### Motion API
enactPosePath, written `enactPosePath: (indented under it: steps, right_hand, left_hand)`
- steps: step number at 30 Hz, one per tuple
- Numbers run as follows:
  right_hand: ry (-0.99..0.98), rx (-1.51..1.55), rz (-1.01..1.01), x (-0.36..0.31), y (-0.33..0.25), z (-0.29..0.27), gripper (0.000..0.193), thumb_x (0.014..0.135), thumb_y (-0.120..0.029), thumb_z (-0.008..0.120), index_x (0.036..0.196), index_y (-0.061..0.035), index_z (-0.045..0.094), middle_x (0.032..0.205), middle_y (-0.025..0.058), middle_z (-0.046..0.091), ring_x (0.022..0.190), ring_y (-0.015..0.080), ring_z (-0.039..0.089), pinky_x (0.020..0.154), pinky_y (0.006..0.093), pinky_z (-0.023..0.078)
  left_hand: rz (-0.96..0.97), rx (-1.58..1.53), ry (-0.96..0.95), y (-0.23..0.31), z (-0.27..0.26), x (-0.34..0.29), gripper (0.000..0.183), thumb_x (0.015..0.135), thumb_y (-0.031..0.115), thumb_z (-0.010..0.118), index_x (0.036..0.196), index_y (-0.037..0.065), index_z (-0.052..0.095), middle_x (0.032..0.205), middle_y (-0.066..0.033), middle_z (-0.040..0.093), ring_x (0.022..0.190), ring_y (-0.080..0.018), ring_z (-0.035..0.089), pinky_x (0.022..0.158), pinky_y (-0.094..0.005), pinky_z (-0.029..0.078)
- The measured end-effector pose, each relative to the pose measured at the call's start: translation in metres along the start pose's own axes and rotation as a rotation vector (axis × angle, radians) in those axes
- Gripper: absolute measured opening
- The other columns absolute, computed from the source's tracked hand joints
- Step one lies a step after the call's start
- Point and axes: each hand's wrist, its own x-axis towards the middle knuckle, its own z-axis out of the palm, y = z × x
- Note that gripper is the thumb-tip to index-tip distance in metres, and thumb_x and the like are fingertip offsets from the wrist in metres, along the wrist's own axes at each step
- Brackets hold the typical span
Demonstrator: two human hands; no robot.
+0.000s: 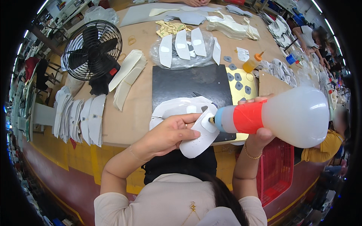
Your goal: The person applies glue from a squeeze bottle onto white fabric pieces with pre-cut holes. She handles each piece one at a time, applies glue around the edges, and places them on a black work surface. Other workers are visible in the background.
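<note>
My left hand [169,133] pinches a white shoe-upper piece [193,147] with small punched holes, thumb on top, at the front edge of the table. A white patch sits on the piece. In my right hand [264,136] is a large translucent squeeze bottle [296,116] with a red band and blue collar. The bottle lies nearly level, and its dark nozzle [212,119] points left, at the patch; whether it touches cannot be told. Behind my left fingers, more white upper material [169,107] rests on a black board [188,81].
Left stand a black fan [92,51] and stacks of white pieces [79,116]. White strips lie on a plastic bag [154,52] behind the board. Grey patches [238,77] dot a yellow sheet [250,86] near an orange bottle [252,64]. A red basket [277,171] stands below, right.
</note>
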Motion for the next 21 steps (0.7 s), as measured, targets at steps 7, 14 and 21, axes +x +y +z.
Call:
enactPosePath:
  steps: [7, 14, 21]
  right_hand:
    - [-0.023, 0.442, -0.016, -0.003, 0.017, -0.043, 0.08, 0.063, -0.043, 0.083, 0.116, 0.0013, 0.043, 0.106, 0.0138, 0.053, 0.088, 0.0275, 0.061, 0.079, 0.0435, 0.054]
    - [-0.012, 0.359, -0.038, -0.003, 0.017, -0.051, 0.077, 0.066, -0.049, 0.079, 0.111, 0.002, 0.044, 0.099, 0.0128, 0.052, 0.083, 0.024, 0.061, 0.076, 0.0413, 0.056]
    - [-0.083, 0.146, -0.104, -0.011, 0.008, -0.051, 0.082, 0.063, -0.056, 0.078, 0.105, 0.0062, 0.046, 0.092, 0.0118, 0.051, 0.083, 0.0226, 0.061, 0.073, 0.0367, 0.057]
  left_hand:
    - [0.289, -0.083, 0.016, 0.018, -0.047, 0.014, 0.05, 0.083, -0.003, 0.056, 0.131, -0.001, 0.042, 0.113, -0.0123, 0.061, 0.099, -0.0177, 0.062, 0.087, -0.0315, 0.052]
    - [0.908, -0.134, 0.326, 0.118, -0.134, 0.09, 0.04, 0.08, -0.005, 0.051, 0.119, -0.002, 0.046, 0.109, -0.0143, 0.059, 0.099, -0.022, 0.06, 0.089, -0.0356, 0.05]
    - [0.612, 0.134, 0.831, 0.116, -0.266, 0.16, 0.023, 0.072, -0.006, 0.051, 0.094, -0.011, 0.056, 0.091, -0.0158, 0.059, 0.081, -0.025, 0.059, 0.071, -0.0326, 0.048]
